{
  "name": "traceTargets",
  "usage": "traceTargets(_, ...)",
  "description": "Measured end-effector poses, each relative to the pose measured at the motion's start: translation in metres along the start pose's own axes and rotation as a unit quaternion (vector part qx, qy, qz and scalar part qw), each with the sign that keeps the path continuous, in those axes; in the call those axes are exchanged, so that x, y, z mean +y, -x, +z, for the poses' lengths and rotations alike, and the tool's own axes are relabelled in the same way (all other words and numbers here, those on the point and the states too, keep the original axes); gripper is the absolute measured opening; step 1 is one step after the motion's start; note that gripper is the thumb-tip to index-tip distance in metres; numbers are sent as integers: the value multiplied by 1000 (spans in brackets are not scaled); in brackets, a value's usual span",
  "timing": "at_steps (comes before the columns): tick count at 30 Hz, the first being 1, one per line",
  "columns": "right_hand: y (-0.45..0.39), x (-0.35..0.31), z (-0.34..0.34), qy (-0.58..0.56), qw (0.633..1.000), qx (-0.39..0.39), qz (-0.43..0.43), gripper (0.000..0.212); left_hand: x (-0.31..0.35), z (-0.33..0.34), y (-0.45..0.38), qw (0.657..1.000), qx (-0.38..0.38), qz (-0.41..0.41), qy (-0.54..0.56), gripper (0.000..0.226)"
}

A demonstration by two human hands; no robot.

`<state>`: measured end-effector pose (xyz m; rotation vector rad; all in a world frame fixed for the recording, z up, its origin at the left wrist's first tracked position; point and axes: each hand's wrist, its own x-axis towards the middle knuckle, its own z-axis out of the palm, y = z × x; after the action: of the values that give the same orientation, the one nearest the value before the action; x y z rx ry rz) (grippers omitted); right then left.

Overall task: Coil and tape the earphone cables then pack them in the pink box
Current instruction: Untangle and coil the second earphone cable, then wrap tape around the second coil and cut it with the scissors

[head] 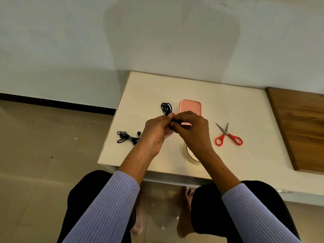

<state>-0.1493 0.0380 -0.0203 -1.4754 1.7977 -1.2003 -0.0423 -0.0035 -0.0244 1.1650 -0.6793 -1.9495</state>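
Note:
A black coiled earphone cable [166, 108] sticks up from between my two hands above the white table [143, 92]. My left hand [157, 133] grips the lower part of the coil. My right hand [192, 128] pinches the same coil from the right, fingertips meeting the left thumb. The pink box [191, 106] lies on the table just behind my right hand, partly hidden by it. A second black earphone bundle [127, 137] lies on the table to the left. A roll of pale tape [190, 154] sits under my right wrist, half hidden.
Red-handled scissors [228, 136] lie on the table to the right. A wooden board [301, 127] adjoins the table at far right. The table's left and near edges drop to a tiled floor. A wall rises behind the table.

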Motion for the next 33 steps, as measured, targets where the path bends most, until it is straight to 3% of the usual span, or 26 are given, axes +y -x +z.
traceTargets(7, 2, -4, -5, -143, 984, 7, 102, 17, 0, 11, 5, 993, 96, 53, -44, 15)
traceTargets(11, 10, -3, -17, -295, 930, -5, 219, 14, -2, 17, 13, 989, 110, 56, -80, 15)
traceTargets(14, 17, 5, -28, -304, 914, -24, 269, 20, -7, 17, 16, 974, 116, 99, -165, 21)
traceTargets(16, 22, 16, -38, -237, 929, -9, 284, 23, -6, 14, 20, 964, 120, 116, -206, 23)
traceTargets(19, 32, 38, -48, 14, 972, -4, 237, 19, -3, 5, 23, 970, 112, 99, -191, 23)
traceTargets(24, 57, 52, -37, 317, 929, -137, 132, 39, -2, -4, 36, 976, 80, 79, -187, 19)
traceTargets(28, 62, 49, -37, 364, 918, -138, 82, 29, -5, -10, 41, 978, 58, 34, -198, 17)
traceTargets(33, 61, 34, -49, 313, 943, -107, 43, 26, -8, -7, 47, 980, -4, -91, -174, 14)
